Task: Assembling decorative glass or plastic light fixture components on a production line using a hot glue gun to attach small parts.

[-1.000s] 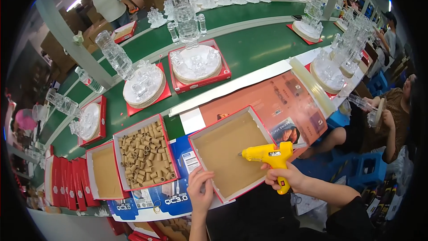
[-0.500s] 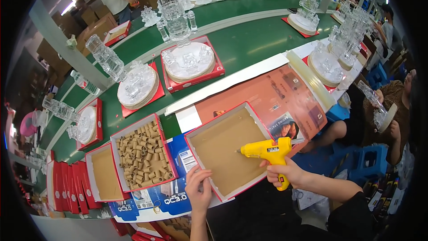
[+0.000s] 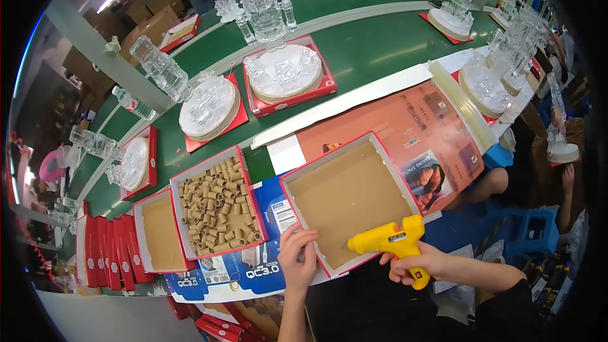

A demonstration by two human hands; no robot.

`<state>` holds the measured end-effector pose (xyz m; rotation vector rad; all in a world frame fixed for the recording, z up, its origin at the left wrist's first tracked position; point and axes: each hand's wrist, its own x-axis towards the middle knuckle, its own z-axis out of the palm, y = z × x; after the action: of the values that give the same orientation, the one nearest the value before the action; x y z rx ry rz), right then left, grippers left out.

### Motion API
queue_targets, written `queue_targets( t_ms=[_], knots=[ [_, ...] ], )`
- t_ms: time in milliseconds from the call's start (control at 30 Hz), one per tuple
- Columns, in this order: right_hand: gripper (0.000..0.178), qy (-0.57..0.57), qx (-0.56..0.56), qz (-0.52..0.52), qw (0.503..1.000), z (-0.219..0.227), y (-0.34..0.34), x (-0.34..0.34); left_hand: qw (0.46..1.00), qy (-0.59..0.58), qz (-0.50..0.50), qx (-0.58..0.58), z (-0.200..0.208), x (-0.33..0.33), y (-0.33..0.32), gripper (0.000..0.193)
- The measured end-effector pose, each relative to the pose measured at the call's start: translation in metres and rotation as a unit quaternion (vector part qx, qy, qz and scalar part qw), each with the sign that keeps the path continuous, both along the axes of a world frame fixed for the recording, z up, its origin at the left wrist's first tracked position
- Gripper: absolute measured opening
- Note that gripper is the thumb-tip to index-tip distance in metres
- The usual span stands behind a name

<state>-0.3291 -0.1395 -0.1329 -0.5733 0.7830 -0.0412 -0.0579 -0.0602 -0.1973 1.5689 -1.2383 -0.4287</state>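
A shallow red-edged box with a brown cardboard floor lies slanted in front of me. My right hand is wrapped round the handle of a yellow hot glue gun. The gun's nozzle points left, over the lower part of the box floor. At the box's lower left corner, my left hand rests against the rim, its fingers loosely bent and holding nothing. To the left, another red-edged box holds many short brown cardboard tubes.
Further left are a box with a bare brown floor and a row of red boxes. Clear figures on round white bases stand along the green conveyor. Printed cardboard sheets cover the worktop. Another person sits at right.
The glue gun has moved down, its nozzle now lower over the box floor. My left hand stays by the box corner, its fingers more bent. The whole view has shifted slightly.
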Motion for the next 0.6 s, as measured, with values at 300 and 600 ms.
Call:
queue_targets(
  t_ms=[300, 600],
  knots=[
    [0.024, 0.01, 0.025, 0.026, 0.999, -0.001, -0.003, 0.005, 1.0, -0.003, -0.001, 0.008, 0.002, -0.001, 0.0, 0.015],
    [0.024, -0.013, 0.068, 0.015, 0.997, -0.006, -0.009, -0.002, 1.0, -0.004, -0.001, 0.008, 0.003, -0.004, -0.001, 0.014]
  ],
)
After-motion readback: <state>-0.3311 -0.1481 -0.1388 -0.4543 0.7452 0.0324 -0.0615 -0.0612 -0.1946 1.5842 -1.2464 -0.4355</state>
